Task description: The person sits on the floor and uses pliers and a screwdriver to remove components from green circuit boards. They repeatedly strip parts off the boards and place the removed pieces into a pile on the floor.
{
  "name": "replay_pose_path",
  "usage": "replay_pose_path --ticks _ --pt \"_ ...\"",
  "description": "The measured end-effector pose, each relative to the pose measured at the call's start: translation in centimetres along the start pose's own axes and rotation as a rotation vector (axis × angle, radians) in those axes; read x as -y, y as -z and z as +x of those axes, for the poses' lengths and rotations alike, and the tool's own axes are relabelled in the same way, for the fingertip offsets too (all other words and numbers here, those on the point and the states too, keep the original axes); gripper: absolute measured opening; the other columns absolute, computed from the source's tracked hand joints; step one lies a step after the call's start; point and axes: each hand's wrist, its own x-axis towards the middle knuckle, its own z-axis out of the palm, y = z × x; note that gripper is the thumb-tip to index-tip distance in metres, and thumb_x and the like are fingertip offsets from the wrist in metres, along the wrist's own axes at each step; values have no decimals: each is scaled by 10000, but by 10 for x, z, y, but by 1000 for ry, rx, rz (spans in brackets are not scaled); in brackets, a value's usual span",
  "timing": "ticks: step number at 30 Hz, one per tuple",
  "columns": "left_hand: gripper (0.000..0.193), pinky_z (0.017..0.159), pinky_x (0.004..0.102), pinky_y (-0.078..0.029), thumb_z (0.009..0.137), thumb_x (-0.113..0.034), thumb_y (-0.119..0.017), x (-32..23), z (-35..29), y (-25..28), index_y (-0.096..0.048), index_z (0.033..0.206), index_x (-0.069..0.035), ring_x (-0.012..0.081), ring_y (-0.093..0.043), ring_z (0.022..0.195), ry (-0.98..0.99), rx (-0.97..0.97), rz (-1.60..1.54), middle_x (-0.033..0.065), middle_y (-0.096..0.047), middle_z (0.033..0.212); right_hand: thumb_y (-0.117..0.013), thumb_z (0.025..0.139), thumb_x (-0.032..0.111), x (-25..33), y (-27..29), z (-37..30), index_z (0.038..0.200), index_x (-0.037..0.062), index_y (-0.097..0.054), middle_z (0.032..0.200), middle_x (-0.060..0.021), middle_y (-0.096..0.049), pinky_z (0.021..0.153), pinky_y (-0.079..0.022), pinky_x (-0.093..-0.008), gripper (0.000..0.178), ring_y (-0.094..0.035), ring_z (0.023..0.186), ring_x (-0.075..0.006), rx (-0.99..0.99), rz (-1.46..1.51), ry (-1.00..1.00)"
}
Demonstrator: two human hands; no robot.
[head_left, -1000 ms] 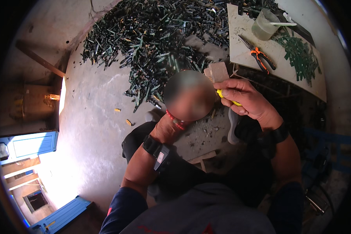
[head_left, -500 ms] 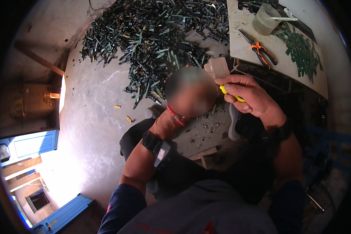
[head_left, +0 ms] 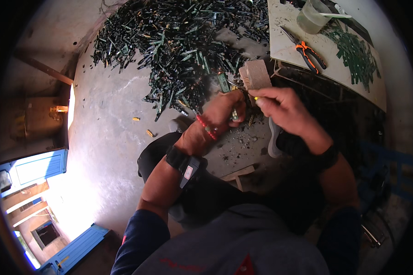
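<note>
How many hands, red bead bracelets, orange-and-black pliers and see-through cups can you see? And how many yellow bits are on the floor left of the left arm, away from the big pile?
Hands: 2, left hand and right hand
Red bead bracelet: 1
Pliers: 1
See-through cup: 1
Yellow bits: 2
Total: 7

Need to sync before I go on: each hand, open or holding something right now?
Left hand: closed, holding a green strip.
Right hand: closed, holding a yellow-handled tool.
</note>
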Motion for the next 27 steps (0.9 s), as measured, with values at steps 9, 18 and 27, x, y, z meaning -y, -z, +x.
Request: replay_pose_path --ticks 9,18,27 --pt "243 399 263 -256 890 -242 -516 35 6 6 -540 722 -68 141 -448 486 -68 -11 -83 45 -510 597 -548 976 131 3 27 0 1204 29 -634 673 -13 -531 404 -314 -183 263 -377 467 -23 186 319 -375" --pt "267 712 361 -520 797 -128 -697 53 13 46 -636 1047 -56 216 -637 869 -607 -1 719 87 -652 988 -539 991 151 6 4 -8 1196 47 -638 664 -27 -524 455 -370 -215 250 -436 518 -72 82 155 -175" --pt "438 894 369 -512 757 -75 -750 25 -10 28 -614 1174 -77 256 -617 1061 -369 32 721 104 -628 1163 -519 1013 238 -4 20 -12 1259 81 -595 701 -20 -489 406 -300 -170 302 -389 497 -33 240 842 -510"
